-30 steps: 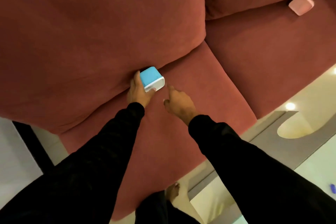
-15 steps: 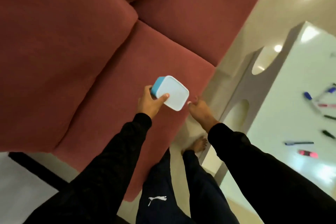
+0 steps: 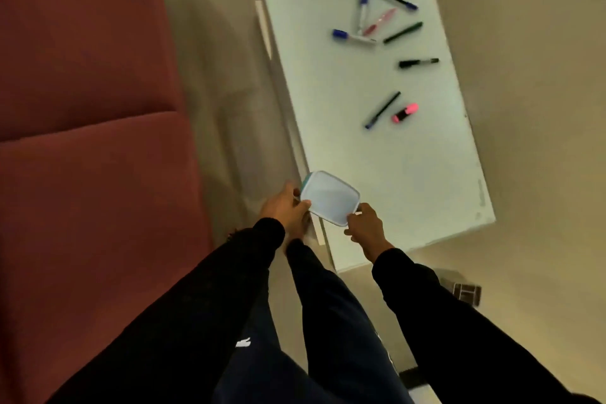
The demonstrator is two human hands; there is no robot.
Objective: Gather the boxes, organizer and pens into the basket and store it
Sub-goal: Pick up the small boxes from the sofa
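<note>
Head view: both hands (image 3: 328,218) pinching blue box (image 3: 329,197) by opposite edges.

Blue box (image 3: 329,197), white lid — red sofa (image 3: 85,141) — black sleeves (image 3: 210,289).

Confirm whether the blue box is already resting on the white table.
No: both the left hand and right hand hold the blue box above the white table.

- The near half of the desk (image 3: 410,180) lies bare; a hand can pass there.
- Pens (image 3: 377,15) scatter across the far half, with a pink highlighter (image 3: 405,112) nearer in.
- The sofa (image 3: 82,141) bounds the left, leaving a narrow floor strip (image 3: 223,92) beside the desk.
</note>
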